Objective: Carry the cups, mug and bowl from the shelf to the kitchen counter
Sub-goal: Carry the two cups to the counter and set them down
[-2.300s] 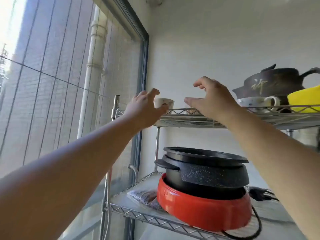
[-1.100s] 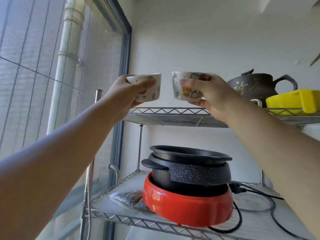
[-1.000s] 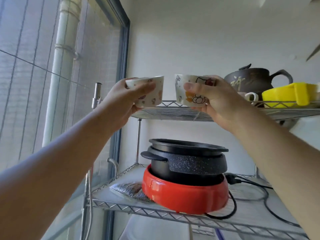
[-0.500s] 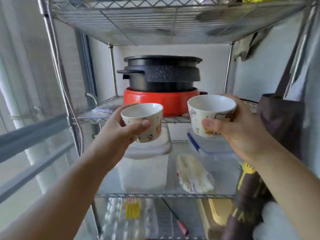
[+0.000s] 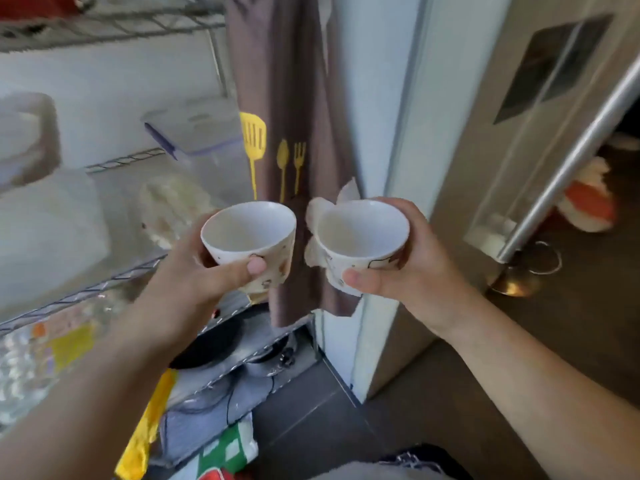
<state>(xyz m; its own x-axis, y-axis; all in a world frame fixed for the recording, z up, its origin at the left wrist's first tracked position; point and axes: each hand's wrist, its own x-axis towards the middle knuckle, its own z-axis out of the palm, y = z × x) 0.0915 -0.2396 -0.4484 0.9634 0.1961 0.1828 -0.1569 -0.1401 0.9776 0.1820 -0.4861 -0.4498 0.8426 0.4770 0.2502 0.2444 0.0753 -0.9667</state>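
My left hand (image 5: pixel 204 271) grips a small white cup with cartoon prints (image 5: pixel 247 233), thumb across its near side. Beside it, my right hand (image 5: pixel 408 261) holds a second white printed cup (image 5: pixel 360 233) the same way. Both cups are upright, empty and close together at chest height, in front of the wire shelf (image 5: pixel 86 292) that fills the left of the view. The mug, the bowl and the top shelf level are out of view. The kitchen counter is not visible.
A brown apron with yellow utensil prints (image 5: pixel 280 133) hangs at the shelf's right end. Plastic containers (image 5: pixel 194 129) and bags sit on the shelf levels. A white wall edge (image 5: pixel 384 133) and a sliding door with a metal bar (image 5: pixel 568 157) stand on the right, above dark floor tiles (image 5: pixel 433 393).
Both hands took a cup each off the top shelf and lowered them. The view has swung down and to the right, away from the shelf toward the doorway.
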